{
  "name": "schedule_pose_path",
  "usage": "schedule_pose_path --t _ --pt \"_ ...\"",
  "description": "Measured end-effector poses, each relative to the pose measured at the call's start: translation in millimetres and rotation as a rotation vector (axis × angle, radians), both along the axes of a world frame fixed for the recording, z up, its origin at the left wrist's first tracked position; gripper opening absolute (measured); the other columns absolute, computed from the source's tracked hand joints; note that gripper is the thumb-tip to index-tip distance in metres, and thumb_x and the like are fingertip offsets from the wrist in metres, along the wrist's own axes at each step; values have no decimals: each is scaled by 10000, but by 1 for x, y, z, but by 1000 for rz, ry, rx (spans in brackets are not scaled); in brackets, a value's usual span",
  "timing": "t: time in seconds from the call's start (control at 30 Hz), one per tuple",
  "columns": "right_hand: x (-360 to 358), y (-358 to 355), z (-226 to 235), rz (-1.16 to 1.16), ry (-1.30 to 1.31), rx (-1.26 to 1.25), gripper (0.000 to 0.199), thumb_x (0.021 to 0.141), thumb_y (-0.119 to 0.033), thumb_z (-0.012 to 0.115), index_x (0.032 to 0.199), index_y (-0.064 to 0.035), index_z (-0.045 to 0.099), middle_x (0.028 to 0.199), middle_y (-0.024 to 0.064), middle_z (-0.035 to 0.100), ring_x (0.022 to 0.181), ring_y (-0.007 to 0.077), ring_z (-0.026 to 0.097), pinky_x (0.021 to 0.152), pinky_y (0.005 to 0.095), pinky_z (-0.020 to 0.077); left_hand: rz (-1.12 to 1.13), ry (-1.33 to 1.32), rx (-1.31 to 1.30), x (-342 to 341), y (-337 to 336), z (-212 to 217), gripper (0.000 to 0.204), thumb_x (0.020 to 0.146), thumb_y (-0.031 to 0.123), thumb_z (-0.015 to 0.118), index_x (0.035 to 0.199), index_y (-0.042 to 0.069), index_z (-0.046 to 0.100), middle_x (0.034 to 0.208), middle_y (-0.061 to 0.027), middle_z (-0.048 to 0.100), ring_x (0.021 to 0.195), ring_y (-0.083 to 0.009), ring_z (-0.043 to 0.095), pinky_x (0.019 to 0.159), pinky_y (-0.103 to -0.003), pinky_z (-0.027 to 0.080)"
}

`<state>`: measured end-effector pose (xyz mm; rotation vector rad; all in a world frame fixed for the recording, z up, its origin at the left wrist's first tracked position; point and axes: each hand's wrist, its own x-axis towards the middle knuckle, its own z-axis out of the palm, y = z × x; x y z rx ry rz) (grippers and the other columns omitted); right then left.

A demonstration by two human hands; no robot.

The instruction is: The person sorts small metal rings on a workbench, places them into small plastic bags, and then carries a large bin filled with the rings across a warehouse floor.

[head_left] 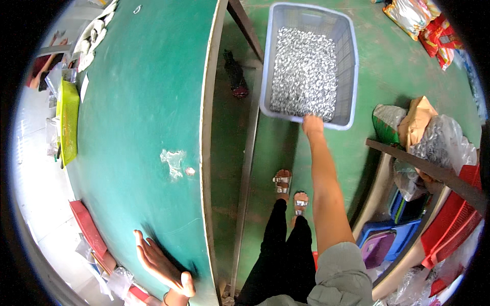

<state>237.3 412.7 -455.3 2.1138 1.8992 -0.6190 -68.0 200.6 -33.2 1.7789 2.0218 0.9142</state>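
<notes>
Grey basket rim gripped by right hand; left hand flat, released, on green table.

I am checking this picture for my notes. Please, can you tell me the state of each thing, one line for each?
Grey plastic basket: on the floor, upright, filled with small shiny metal parts.
Right hand: gripping the basket's near rim.
Left hand: open, flat on the green table.
Yellow-green tray: lying at the table's far edge.
Clear plastic scrap: crumpled, lying on the table.
</notes>
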Motion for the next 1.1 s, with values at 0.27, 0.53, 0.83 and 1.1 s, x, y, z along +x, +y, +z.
schedule_pose_path --t 0.27,0.53,0.83,1.1 --pt "27 -165 6 174 4 -256 187 801 -208 507 845 -102 654 904 116 659 876 267 624 819 397 431 -19 -4 -80 12 5 14 899 805 506 523 1370 -59 112 1438 -238 150 1357 -353 101 1087 -464 73" --pt "17 -235 34 249 45 -552 322 757 -264 560 1015 -74 596 1060 146 590 1043 301 520 859 429 367 -35 15 -105 15 6 11 815 809 391 538 1361 -46 126 1420 -278 145 1347 -403 78 1086 -473 66" --pt "-47 -290 24 -1518 430 536 232 755 -220 564 886 -32 528 865 87 548 879 235 496 869 449 339 6 39 -101 13 4 12 844 813 468 521 1363 -50 145 1426 -247 175 1352 -351 126 1091 -452 77" --pt "-20 -255 -13 -2415 1475 312 280 832 -306 484 669 -78 493 557 30 410 549 198 436 575 353 390 -3 39 -55 16 1 8 856 814 496 527 1367 -45 159 1431 -219 192 1353 -329 141 1093 -447 89"
